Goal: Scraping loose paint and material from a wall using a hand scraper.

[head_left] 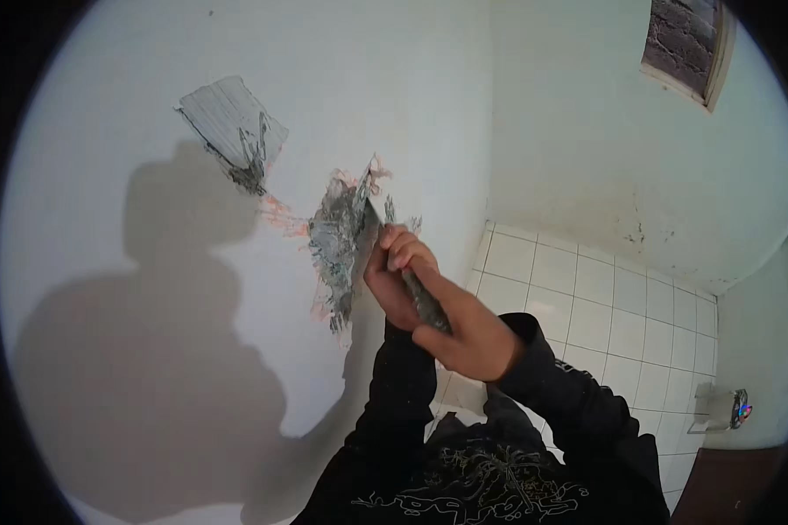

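My right hand [474, 328] is closed round the handle of a putty knife [427, 308], its fingers reaching up toward the blade. My left hand [388, 293] is closed on the same knife near the base of the blade, partly hidden behind the right. The metal blade, tilted, meets the white wall [324, 70] at the right side of a rough grey patch of filler [334, 226]. Reddish scratched marks show round this patch. Up and to the left is a second, smoother grey patch [232, 122] with darker, rougher filler along its lower edge.
The wall meets a pale green wall [578, 131] at a corner on the right. A small window [687, 44] is at upper right. White tiles [578, 302] cover the floor. A wall-mounted holder [735, 409] and a dark brown surface [731, 486] stand at lower right.
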### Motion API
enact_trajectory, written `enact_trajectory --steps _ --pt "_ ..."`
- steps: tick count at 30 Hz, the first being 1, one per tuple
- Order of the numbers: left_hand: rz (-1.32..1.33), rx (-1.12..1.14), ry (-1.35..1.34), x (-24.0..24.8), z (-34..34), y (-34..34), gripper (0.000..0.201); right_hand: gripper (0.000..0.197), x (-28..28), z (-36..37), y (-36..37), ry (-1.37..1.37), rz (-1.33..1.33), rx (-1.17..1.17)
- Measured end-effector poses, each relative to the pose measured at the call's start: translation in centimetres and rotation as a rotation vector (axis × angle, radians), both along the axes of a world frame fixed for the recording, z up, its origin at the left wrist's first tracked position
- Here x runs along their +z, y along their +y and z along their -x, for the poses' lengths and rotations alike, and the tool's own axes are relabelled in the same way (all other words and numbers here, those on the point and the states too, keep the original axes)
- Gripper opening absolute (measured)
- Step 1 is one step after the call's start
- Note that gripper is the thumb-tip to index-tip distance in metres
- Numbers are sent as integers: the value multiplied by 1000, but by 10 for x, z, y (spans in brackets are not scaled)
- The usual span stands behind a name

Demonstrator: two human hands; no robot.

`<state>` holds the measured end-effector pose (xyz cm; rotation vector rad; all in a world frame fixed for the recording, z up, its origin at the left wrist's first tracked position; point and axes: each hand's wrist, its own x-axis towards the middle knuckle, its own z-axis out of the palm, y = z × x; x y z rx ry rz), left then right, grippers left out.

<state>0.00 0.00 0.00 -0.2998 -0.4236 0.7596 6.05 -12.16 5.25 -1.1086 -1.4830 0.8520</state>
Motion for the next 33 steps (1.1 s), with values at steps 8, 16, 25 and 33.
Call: enact_trajectory --steps 8,16,25,33 --pt "67 -59 -23 14 7 4 8 76 12 7 8 20 94 15" --pt "33 -115 -10 22 -14 20 14 74 10 -5 24 -38 9 -71" --pt "22 -115 -76 30 -17 32 12 64 18 -3 31 70 81 -94" --pt "-100 -180 -87 23 -8 37 12 72 12 5 30 5 -93 -131"
